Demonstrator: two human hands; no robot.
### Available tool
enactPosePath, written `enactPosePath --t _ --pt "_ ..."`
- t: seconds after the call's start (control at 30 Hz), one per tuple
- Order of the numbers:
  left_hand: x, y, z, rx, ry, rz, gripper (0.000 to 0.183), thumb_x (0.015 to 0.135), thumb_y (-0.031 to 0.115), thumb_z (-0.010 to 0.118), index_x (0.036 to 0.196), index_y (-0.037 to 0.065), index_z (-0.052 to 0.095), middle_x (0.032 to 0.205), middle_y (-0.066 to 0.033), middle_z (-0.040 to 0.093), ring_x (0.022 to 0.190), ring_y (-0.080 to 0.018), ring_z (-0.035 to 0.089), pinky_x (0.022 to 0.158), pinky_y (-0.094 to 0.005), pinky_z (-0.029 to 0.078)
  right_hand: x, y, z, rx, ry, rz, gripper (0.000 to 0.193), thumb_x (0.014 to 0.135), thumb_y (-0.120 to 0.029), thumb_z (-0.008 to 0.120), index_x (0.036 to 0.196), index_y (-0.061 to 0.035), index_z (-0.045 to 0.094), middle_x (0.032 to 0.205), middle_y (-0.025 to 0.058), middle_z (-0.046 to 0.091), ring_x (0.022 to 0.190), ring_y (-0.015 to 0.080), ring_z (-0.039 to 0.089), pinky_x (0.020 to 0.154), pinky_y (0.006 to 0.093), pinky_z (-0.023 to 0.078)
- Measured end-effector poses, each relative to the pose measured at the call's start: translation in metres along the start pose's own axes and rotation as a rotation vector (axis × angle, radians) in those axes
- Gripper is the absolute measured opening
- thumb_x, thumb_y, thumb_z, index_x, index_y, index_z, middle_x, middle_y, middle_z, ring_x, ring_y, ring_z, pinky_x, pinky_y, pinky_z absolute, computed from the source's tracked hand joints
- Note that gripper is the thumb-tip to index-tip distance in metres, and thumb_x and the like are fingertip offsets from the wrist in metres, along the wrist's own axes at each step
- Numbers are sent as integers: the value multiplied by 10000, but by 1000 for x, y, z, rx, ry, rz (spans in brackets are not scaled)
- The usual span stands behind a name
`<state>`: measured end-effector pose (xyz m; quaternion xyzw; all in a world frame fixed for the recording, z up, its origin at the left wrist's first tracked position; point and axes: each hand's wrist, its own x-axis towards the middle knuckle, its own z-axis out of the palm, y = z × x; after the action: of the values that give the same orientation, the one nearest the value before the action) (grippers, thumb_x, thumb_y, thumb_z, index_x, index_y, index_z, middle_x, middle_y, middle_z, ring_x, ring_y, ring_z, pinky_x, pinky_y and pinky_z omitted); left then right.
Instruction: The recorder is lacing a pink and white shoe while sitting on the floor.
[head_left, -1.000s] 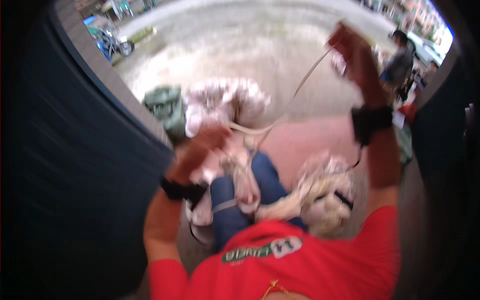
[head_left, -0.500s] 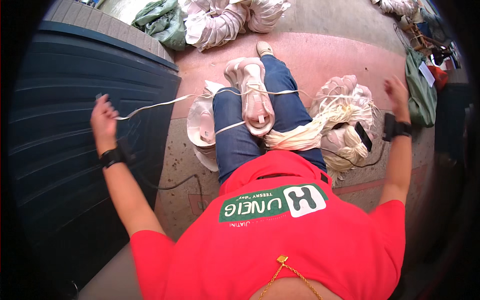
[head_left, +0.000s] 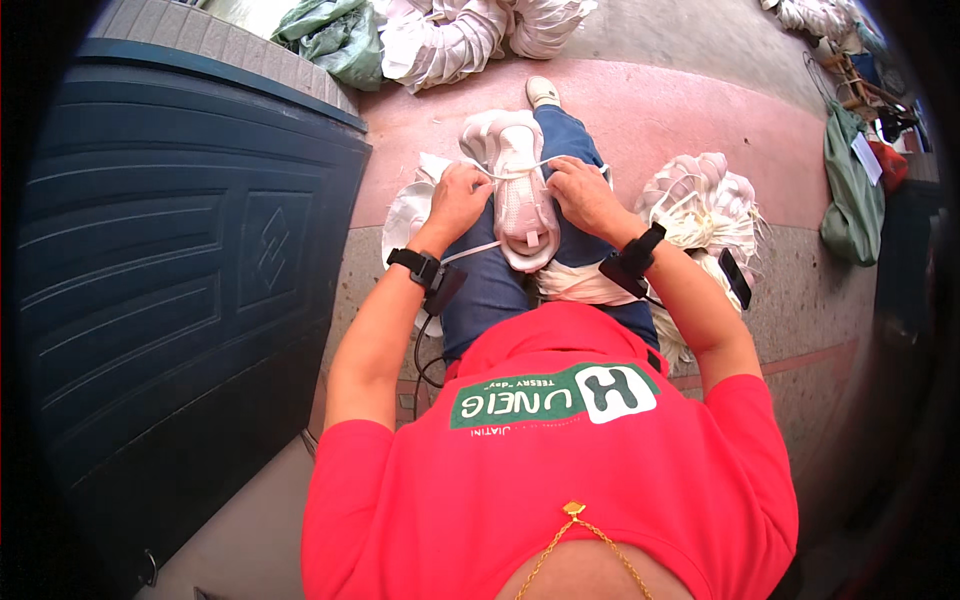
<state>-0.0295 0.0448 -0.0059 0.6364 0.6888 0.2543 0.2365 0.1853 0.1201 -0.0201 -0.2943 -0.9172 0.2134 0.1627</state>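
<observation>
A pale pink shoe upper (head_left: 525, 208) lies lengthwise across my thighs, its heel end toward me. More uppers (head_left: 480, 135) are stacked against its far left side. A cream shoelace (head_left: 520, 177) crosses over the top of the upper. My left hand (head_left: 461, 197) is closed on the lace at the left edge of the upper. On the other side, my right hand (head_left: 586, 195) pinches the lace close to the upper. Another lace length (head_left: 474, 251) runs over my left thigh from the heel. Cream laces (head_left: 590, 284) lie bunched across my right thigh, partly behind my right forearm.
Shoe uppers (head_left: 700, 190) are heaped on the floor at right, with a black phone (head_left: 735, 278) nearby. Others (head_left: 403, 215) stand beside my left leg. A dark panelled door (head_left: 200, 260) is at left. Bundled uppers (head_left: 440, 45) and green sacks (head_left: 850, 190) lie farther off.
Both hands have come in from wide apart to the upper on my lap. The lace, earlier stretched out to the left, is now drawn in close over the upper.
</observation>
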Motion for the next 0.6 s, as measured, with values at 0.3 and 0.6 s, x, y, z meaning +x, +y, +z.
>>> enactPosePath --t 0.3,0.6 --pt "-3 -1 15 173 172 32 101 707 149 568 726 62 616 740 -95 585 811 -309 501 716 -402 419 19 -11 2 -76 -44 163 157 733 -119 484 793 -25 595 990 100 547 965 264 479 778 406 383" --pt "5 20 3 491 76 142 80 710 128 556 690 64 601 722 -75 577 783 -275 498 683 -388 409 26 -18 0 -342 -127 -5 99 698 -108 512 741 -74 594 811 53 560 852 218 508 679 378 386"
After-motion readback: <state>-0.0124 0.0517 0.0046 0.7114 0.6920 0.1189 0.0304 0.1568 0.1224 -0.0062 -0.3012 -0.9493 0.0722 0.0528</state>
